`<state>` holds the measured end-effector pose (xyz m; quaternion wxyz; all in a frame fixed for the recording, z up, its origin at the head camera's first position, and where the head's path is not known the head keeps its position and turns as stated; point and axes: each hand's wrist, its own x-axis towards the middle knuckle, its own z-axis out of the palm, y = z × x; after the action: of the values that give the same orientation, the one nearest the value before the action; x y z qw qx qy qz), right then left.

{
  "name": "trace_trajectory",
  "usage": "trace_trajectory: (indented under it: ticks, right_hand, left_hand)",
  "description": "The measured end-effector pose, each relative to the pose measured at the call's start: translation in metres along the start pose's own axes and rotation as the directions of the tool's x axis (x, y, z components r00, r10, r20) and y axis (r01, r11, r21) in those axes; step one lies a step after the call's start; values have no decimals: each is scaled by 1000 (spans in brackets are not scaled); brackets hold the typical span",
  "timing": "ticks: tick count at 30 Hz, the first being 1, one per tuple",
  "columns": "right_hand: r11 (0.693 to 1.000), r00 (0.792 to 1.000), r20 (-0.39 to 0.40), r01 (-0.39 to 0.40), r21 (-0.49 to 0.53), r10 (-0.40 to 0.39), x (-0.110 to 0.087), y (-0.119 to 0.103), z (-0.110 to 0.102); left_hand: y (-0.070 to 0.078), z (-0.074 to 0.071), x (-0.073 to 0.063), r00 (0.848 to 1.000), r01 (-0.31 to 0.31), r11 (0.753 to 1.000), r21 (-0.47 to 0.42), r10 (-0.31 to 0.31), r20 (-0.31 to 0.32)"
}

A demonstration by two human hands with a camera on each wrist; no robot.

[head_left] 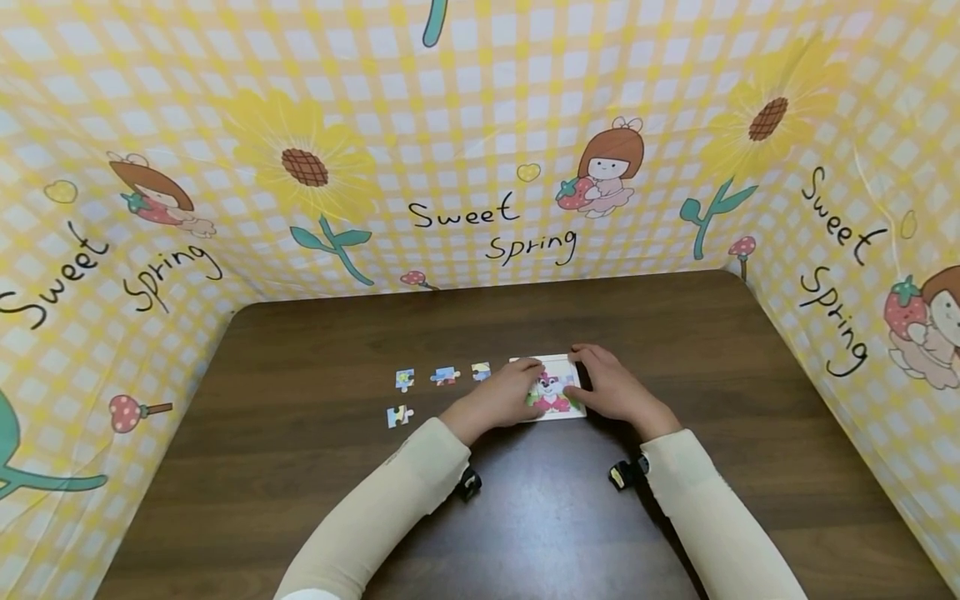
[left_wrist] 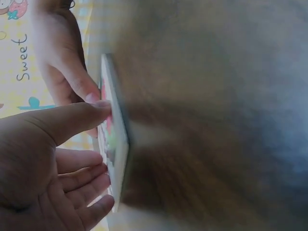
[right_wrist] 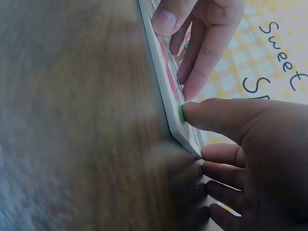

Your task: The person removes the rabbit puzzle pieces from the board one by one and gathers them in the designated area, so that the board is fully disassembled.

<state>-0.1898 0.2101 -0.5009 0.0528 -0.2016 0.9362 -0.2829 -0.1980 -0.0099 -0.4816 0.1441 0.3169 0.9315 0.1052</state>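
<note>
A small white-framed jigsaw puzzle with a pink cartoon animal picture lies flat on the table. My left hand reaches over its left part, thumb and fingertips touching the picture with fingers fairly straight. On the other side, my right hand holds the frame's right edge, its thumb on the picture and its fingers against the outer side. Loose jigsaw pieces lie left of the frame, among them a blue one and a yellow-and-blue one. My left hand hides part of the picture.
The dark wooden table ends at a yellow checked cloth that stands up behind it and along both sides. Another loose piece lies farthest left in the back row, and one more sits close to my left hand.
</note>
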Motion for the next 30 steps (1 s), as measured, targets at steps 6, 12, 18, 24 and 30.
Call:
trace_trajectory:
  ticks: [6, 12, 18, 24, 30]
  right_hand:
    - [1000, 1000, 6, 1, 4, -1, -1, 0, 2]
    - [1000, 1000, 1, 0, -2, 0, 0, 0, 1]
    - [1000, 1000, 0, -5, -13, 5, 1, 1, 1]
    - [1000, 1000, 0, -3, -13, 3, 1, 0, 1]
    - [1000, 1000, -8, -10, -15, 10, 0, -1, 2]
  left_hand:
    - [2, -3, 0, 1000, 10, 1000, 0, -10, 17]
    - [1, -1, -1, 1000, 18, 999, -44, -19, -23]
    - [0, 0, -2, 999, 12, 997, -74, -15, -46]
    - [0, 0, -1, 999, 5, 998, -57, -7, -41]
    - [1, 1, 0, 997, 13, 999, -31, -16, -74]
